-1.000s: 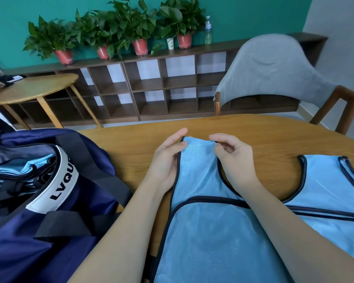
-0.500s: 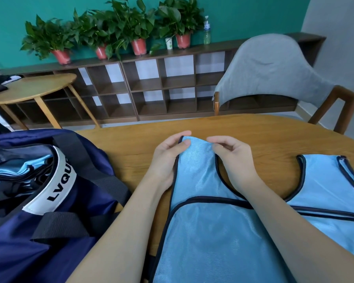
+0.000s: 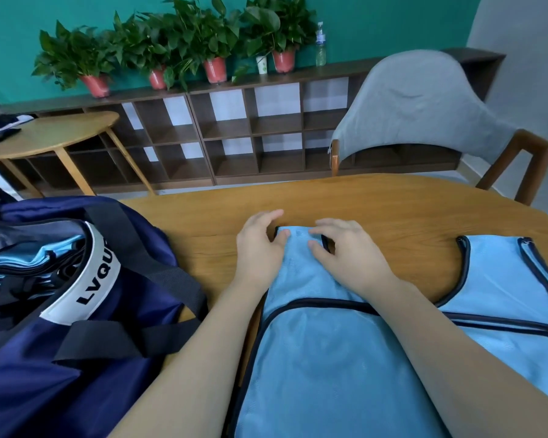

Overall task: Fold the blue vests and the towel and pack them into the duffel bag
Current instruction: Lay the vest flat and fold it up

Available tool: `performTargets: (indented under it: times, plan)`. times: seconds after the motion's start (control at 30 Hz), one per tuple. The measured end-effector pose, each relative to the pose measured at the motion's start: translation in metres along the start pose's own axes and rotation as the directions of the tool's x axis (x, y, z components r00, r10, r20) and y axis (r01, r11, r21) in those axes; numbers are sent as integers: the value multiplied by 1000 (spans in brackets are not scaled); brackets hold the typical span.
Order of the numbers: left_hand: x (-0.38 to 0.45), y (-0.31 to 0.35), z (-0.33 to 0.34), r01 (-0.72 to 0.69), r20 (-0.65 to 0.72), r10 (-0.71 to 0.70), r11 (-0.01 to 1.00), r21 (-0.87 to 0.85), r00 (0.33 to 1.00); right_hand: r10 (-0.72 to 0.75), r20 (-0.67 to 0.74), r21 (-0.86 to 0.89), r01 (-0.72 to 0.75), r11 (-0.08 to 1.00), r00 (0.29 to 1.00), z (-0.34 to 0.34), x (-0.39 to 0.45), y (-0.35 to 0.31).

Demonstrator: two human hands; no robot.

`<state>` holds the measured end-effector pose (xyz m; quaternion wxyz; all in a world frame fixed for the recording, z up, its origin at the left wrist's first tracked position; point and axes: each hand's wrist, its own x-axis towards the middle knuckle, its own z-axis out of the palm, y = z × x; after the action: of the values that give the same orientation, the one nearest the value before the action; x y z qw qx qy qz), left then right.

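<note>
Blue vest, near: I see the blue vest [image 3: 323, 358] flat on the counter [image 3: 377, 203], its dark-trimmed shoulder strap [image 3: 298, 248] pointing away from me.
Duffel bag: the navy duffel bag [image 3: 60, 327] sits at my left on the counter, mouth unzipped, with folded blue fabric [image 3: 29, 257] visible inside; black handles lie across it.
Left grip: my left hand [image 3: 258, 248] rests at the strap's left edge, fingers loosely spread, thumb touching the fabric; nothing pinched.
Right grip: my right hand [image 3: 348, 251] lies on the strap's right side, fingers relaxed and slightly bent over the trim; I cannot tell whether any fabric is caught beneath.
Second strap: a further blue strap [image 3: 503, 279] lies to the right, well apart from both hands.
Beyond: grey-draped chair [image 3: 418, 105], cubby shelf [image 3: 234, 131], potted plants [image 3: 171, 49], round side table [image 3: 51, 137].
</note>
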<state>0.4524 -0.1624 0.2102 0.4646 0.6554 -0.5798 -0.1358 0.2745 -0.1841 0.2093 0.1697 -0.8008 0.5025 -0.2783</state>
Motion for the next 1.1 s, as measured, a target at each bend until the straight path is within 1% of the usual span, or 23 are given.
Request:
performTargets:
  times: [0.17, 0.27, 0.37, 0.47, 0.5, 0.53, 0.6, 0.63, 0.7, 0.77, 0.9, 1.03, 1.1]
  plan:
    - [-20, 10, -15, -78, 72, 72, 993, 86, 995, -3, 39, -93, 7, 996, 999, -9, -5, -5]
    - [-40, 27, -27, -123, 189, 96, 983, 138, 977, 11, 86, -166, 3, 986, 996, -20, -16, -6]
    - [-74, 51, -31, -216, 296, 168, 967, 138, 940, 0, 92, -196, 18, 980, 996, -40, -42, -4]
    - [-115, 66, -25, -302, 426, 231, 947, 107, 875, -13, 101, -261, 40, 965, 995, -64, -84, 6]
    - [-127, 67, -22, -309, 472, 217, 943, 126, 854, -4, 100, -286, 32, 958, 995, -72, -101, 12]
    - [-138, 66, -20, -315, 526, 180, 932, 180, 831, 9, 90, -303, 18, 953, 996, -80, -117, 18]
    - [-155, 62, -18, -339, 628, 39, 866, 366, 778, 40, 56, -306, -21, 952, 998, -94, -147, 32]
    - [-160, 60, -19, -359, 645, -16, 820, 446, 764, 64, 46, -308, -47, 950, 997, -100, -160, 38]
    - [-166, 58, -24, -374, 633, -66, 757, 535, 771, 131, 79, -335, -98, 937, 988, -106, -185, 45]
    - [-169, 58, -28, -369, 618, -90, 732, 573, 781, 149, 135, -341, -95, 935, 980, -105, -200, 47]
    - [-177, 55, -42, -347, 595, -118, 716, 605, 795, 124, 152, -311, -71, 948, 981, -96, -203, 42]
    - [-186, 52, -54, -327, 574, -129, 712, 621, 809, 95, 213, -304, -26, 952, 973, -97, -207, 34]
    - [-190, 53, -58, -315, 566, -125, 725, 612, 815, 89, 205, -311, -21, 950, 975, -102, -211, 38]
